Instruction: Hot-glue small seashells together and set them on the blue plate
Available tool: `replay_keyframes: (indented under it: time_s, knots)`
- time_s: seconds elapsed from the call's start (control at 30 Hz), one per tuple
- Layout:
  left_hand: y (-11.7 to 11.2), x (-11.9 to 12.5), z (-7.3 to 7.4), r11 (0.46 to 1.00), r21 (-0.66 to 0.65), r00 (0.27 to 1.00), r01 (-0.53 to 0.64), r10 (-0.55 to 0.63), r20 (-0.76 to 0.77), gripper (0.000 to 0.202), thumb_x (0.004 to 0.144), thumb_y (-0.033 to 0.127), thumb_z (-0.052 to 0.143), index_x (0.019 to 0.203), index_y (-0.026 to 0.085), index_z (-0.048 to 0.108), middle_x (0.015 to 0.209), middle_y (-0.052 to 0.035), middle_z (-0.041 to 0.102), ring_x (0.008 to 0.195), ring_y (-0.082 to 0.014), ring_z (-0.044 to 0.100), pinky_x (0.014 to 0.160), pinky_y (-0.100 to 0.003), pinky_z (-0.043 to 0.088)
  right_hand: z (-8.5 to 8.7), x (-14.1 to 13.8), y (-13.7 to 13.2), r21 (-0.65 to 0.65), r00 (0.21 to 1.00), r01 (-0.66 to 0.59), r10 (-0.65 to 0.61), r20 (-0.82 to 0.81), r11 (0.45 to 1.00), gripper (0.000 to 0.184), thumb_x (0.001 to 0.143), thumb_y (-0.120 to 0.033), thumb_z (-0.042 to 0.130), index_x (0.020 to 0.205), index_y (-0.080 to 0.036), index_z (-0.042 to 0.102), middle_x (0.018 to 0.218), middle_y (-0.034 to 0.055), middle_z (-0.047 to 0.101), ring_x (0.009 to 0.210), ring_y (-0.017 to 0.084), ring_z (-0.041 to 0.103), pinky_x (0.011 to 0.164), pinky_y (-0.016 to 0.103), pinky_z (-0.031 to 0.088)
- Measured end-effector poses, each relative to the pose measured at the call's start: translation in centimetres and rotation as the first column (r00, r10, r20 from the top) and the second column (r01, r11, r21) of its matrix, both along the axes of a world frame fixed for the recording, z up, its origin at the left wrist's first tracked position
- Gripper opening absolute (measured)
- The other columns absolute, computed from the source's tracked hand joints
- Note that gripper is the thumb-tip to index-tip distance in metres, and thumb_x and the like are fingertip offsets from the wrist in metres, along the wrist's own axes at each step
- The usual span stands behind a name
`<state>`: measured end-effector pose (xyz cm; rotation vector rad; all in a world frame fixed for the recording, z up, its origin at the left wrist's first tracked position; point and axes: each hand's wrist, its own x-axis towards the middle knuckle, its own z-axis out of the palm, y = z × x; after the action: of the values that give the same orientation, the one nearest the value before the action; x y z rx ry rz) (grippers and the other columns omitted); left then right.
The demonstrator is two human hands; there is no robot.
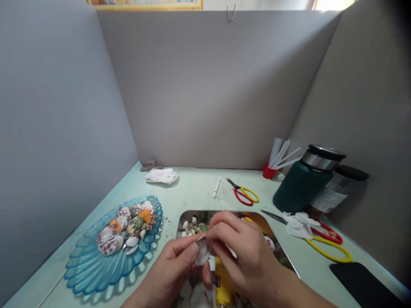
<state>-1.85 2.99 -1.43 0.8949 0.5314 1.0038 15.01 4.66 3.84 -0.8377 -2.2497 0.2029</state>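
Note:
My left hand (180, 261) holds a small whitish seashell (203, 251) between thumb and fingers, above a metal tray (184, 216). The fingertips of my right hand (236, 246) are pinched together at the shell's upper edge, touching it. Whether they grip anything else is hidden. Small shells (192, 226) lie in the tray's far left corner, with larger white shells (199, 295) nearer me. A yellow tool (224, 282), perhaps a glue gun, rests below my right hand, mostly covered by it.
A blue scalloped glass dish (96, 273) of shells is left. Scissors (244, 194) and a white marker (217, 187) lie behind the tray. At right are larger scissors (330, 248) under tissue (300, 224), a green bottle (302, 186), a red cup (269, 172) of translucent sticks and a black phone-like slab (366, 284).

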Motion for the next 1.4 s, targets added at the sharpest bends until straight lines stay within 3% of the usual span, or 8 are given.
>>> replay_keyframes:
  time_s: [0.67, 1.0, 1.17, 1.4]
  knots:
    - [-0.09, -0.03, -0.45, 1.0, -0.002, 1.0, -0.027, 0.027, 0.009, 0.034, 0.079, 0.032, 0.064, 0.109, 0.016, 0.067, 0.063, -0.0031, 0.065, 0.059, -0.0133, 0.058, 0.063, -0.027, 0.045, -0.12, -0.17, -0.37, 0.05, 1.0, -0.012, 0.011, 0.021, 0.999, 0.018, 0.085, -0.012, 0.044, 0.075, -0.014, 0.058, 0.081, 0.0081, 0.058, 0.069, 0.017, 0.054, 0.061, 0.029, 0.04]
    - [-0.1, 0.07, -0.43, 0.99, 0.041, 0.989, -0.133, 0.135, -0.059, 0.032, 0.076, 0.03, 0.067, 0.106, 0.021, 0.063, 0.066, -0.001, 0.066, 0.058, -0.0137, 0.06, 0.061, -0.027, 0.048, 0.54, 0.38, -0.21, -0.158, 1.0, -0.004, 0.007, 0.016, 0.987, 0.019, 0.085, -0.014, 0.051, 0.102, -0.021, 0.054, 0.1, 0.0047, 0.057, 0.082, 0.018, 0.055, 0.069, 0.029, 0.042]
    - [-0.16, 0.38, -0.16, 0.982, 0.04, 0.978, -0.185, 0.188, -0.088, 0.038, 0.069, 0.032, 0.073, 0.103, 0.019, 0.063, 0.063, -0.0004, 0.066, 0.054, -0.0123, 0.059, 0.057, -0.023, 0.047, 0.59, 0.46, -0.03, -0.166, 1.0, 0.001, 0.002, 0.021, 0.986, 0.011, 0.086, -0.015, 0.048, 0.093, -0.021, 0.056, 0.093, 0.0037, 0.057, 0.076, 0.016, 0.054, 0.065, 0.028, 0.041]
    - [-0.11, 0.22, -0.55, 0.978, 0.045, 0.972, -0.206, 0.21, -0.103, 0.037, 0.07, 0.03, 0.073, 0.105, 0.018, 0.063, 0.065, -0.0006, 0.066, 0.055, -0.0121, 0.059, 0.056, -0.023, 0.047, 0.32, 0.31, 0.03, -0.16, 1.0, -0.01, 0.007, -0.015, 0.987, 0.009, 0.086, -0.015, 0.049, 0.085, -0.019, 0.056, 0.085, 0.0026, 0.057, 0.073, 0.015, 0.053, 0.064, 0.027, 0.037]
